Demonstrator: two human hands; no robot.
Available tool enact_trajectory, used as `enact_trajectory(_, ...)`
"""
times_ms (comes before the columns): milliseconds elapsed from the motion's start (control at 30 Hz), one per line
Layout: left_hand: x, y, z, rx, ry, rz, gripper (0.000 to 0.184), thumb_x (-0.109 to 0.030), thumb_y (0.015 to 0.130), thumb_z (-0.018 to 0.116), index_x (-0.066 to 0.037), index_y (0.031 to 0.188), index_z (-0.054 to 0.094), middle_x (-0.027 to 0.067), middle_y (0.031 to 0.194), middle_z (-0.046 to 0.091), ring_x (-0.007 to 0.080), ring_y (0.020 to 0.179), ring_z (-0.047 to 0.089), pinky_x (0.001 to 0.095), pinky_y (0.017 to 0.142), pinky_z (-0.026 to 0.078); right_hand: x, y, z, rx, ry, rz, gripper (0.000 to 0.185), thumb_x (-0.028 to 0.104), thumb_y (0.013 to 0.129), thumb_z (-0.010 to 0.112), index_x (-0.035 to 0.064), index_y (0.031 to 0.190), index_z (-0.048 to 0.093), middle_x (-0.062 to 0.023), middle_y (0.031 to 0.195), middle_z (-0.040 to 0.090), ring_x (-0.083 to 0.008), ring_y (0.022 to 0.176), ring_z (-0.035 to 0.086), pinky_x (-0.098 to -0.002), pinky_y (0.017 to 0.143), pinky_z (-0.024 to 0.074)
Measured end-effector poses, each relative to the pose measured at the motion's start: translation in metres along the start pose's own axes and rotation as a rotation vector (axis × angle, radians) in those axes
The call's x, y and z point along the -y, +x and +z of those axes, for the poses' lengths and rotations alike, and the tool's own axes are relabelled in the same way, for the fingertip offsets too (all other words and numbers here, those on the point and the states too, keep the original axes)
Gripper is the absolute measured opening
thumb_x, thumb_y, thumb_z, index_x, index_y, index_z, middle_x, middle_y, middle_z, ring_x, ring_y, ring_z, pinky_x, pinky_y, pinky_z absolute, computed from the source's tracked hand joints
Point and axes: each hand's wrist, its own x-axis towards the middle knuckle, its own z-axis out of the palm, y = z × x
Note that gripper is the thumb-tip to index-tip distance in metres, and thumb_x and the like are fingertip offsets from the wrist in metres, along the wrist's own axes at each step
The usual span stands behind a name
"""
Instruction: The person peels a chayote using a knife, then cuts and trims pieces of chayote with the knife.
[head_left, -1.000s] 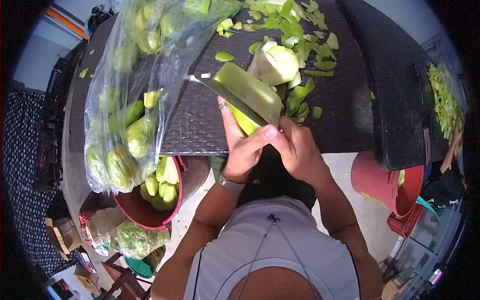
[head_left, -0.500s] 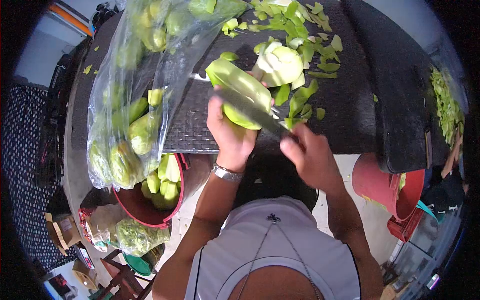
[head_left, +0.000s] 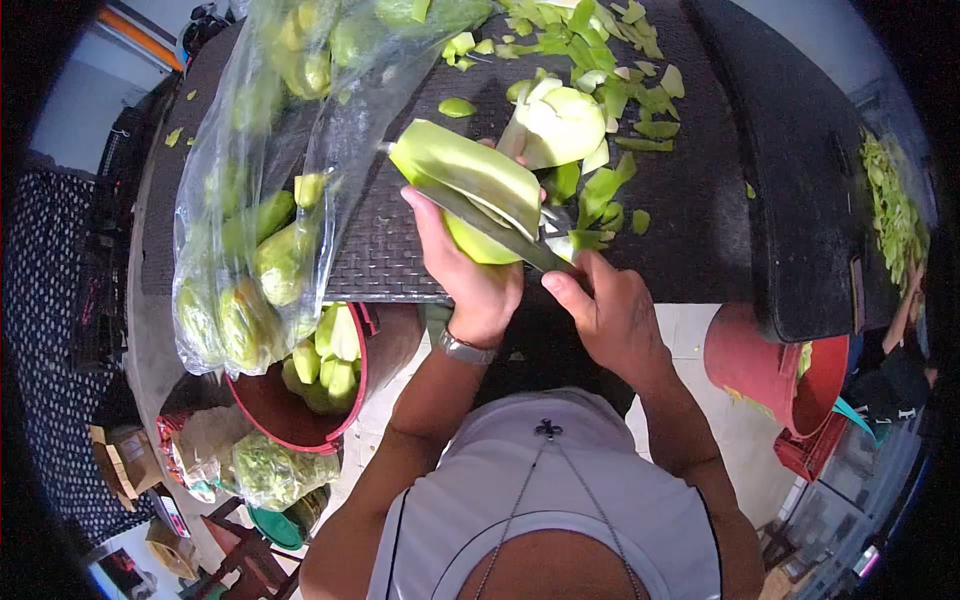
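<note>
My left hand (head_left: 478, 288) cradles a green papaya (head_left: 455, 160) from below, fingers wrapped around its underside. Pale flesh shows on its upper face, with green skin lower down. In my right hand (head_left: 618, 312) is the handle end of a broad knife (head_left: 535, 252). Its blade lies lengthwise against the papaya, and a slice seems to be lifting beside it. Just beyond sits a peeled pale fruit (head_left: 565, 130) on the dark woven tabletop (head_left: 380, 265). Green peelings (head_left: 600, 190) lie scattered around it.
A clear plastic bag (head_left: 340, 150) of green fruit covers the table's left side. Below it, a red bucket (head_left: 365, 365) holds peeled pieces. Another red bucket (head_left: 745, 370) stands at right, near a black chair (head_left: 800, 230). Leafy greens (head_left: 885, 200) are at far right.
The knife has slid down and left along the papaya, its blade now closer against the flesh. My left hand and the papaya have shifted slightly.
</note>
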Motion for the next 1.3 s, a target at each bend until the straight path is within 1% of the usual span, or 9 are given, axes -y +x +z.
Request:
enact_trajectory(267,0.002,-0.003,-0.018,0.315,0.197,0.03,0.095,0.005,0.071,0.071,-0.011,0.154,0.026,0.0191,0.133,0.055,0.0337,0.12,0.061,0.0472,0.101,0.054,-0.003,0.02,-0.019,0.181,0.303,-0.041,0.052,0.046,0.106,0.055,-0.0022,0.088,0.061,-0.0233,0.07,0.064,-0.043,0.069,0.068,-0.0508,0.067,0.0506)
enact_trajectory(300,-0.003,-0.005,-0.009,0.289,0.172,0.014,0.096,0.007,0.066,0.066,-0.01,0.152,0.026,0.0191,0.133,0.055,0.034,0.121,0.061,0.0481,0.102,0.054,-0.009,0.025,-0.02,0.233,0.322,-0.073,0.054,0.047,0.109,0.049,0.0003,0.082,0.059,-0.0118,0.06,0.057,-0.0273,0.056,0.059,-0.0417,0.059,0.0476)
enact_trajectory(567,-0.02,-0.001,-0.011,0.278,0.122,-0.118,0.083,-0.015,0.073,0.065,0.003,0.15,0.038,0.0231,0.137,0.056,0.0406,0.127,0.059,0.0572,0.104,0.053,-0.047,0.052,-0.043,0.593,1.19,0.546,0.091,0.096,0.086,0.025,0.0102,0.087,0.058,0.0069,0.046,0.036,-0.0055,0.034,0.033,-0.0235,0.033,0.027)
enact_trajectory(800,-0.02,0.01,-0.013,0.213,-0.108,-0.29,0.074,-0.007,0.084,0.059,-0.003,0.153,0.034,0.0208,0.137,0.057,0.0391,0.124,0.062,0.0619,0.103,0.054,-0.022,0.027,-0.042,0.497,0.814,0.236,0.098,0.089,0.092,0.02,0.0022,0.103,0.064,0.0036,0.057,0.046,-0.0059,0.041,0.04,-0.0228,0.039,0.0327)
enact_trajectory(967,-0.019,0.01,-0.019,0.187,-0.042,-0.305,0.066,-0.023,0.096,0.063,-0.006,0.153,0.036,0.0178,0.138,0.057,0.0357,0.124,0.063,0.0599,0.098,0.057,-0.005,0.022,-0.034,0.184,0.352,0.154,0.046,0.042,0.099,0.068,-0.0037,0.102,0.065,-0.007,0.07,0.064,-0.0127,0.063,0.057,-0.034,0.061,0.0475)
enact_trajectory(1100,-0.013,0.006,-0.019,0.146,0.066,-0.203,0.066,-0.053,0.107,0.048,-0.003,0.15,0.045,0.016,0.14,0.06,0.0315,0.126,0.062,0.0494,0.108,0.05,0.024,0.023,-0.033,0.069,0.239,0.07,0.053,0.044,0.087,0.083,-0.0023,0.103,0.062,-0.0145,0.075,0.065,-0.0209,0.063,0.063,-0.0351,0.062,0.0506)
enact_trajectory(1200,-0.01,0.002,-0.014,0.153,0.129,-0.153,0.068,-0.057,0.108,0.041,-0.006,0.153,0.04,0.0146,0.145,0.055,0.0293,0.131,0.057,0.0463,0.111,0.047,0.02,0.041,-0.01,-0.181,0.204,-0.207,0.043,0.032,0.085,0.087,0.0027,0.1,0.06,-0.0034,0.07,0.059,-0.0065,0.056,0.049,-0.0287,0.051,0.0404)
enact_trajectory(1233,-0.011,0.001,-0.015,0.176,0.134,-0.16,0.067,-0.054,0.109,0.041,-0.008,0.157,0.034,0.0142,0.149,0.052,0.0286,0.135,0.054,0.0455,0.113,0.045,0.023,0.046,-0.013,-0.101,0.135,-0.124,0.052,0.034,0.084,0.086,-0.0021,0.108,0.056,-0.0204,0.086,0.07,-0.0363,0.07,0.071,-0.0431,0.064,0.0554)
enact_trajectory(1300,-0.012,0.0,-0.008,0.148,0.13,-0.116,0.062,-0.055,0.11,0.041,-0.007,0.148,0.047,0.0114,0.139,0.059,0.0263,0.129,0.058,0.0445,0.109,0.048,0.023,0.056,-0.009,-0.198,0.121,-0.221,0.05,0.031,0.083,0.086,-0.0015,0.107,0.056,-0.0203,0.089,0.071,-0.037,0.075,0.073,-0.0437,0.066,0.0572)
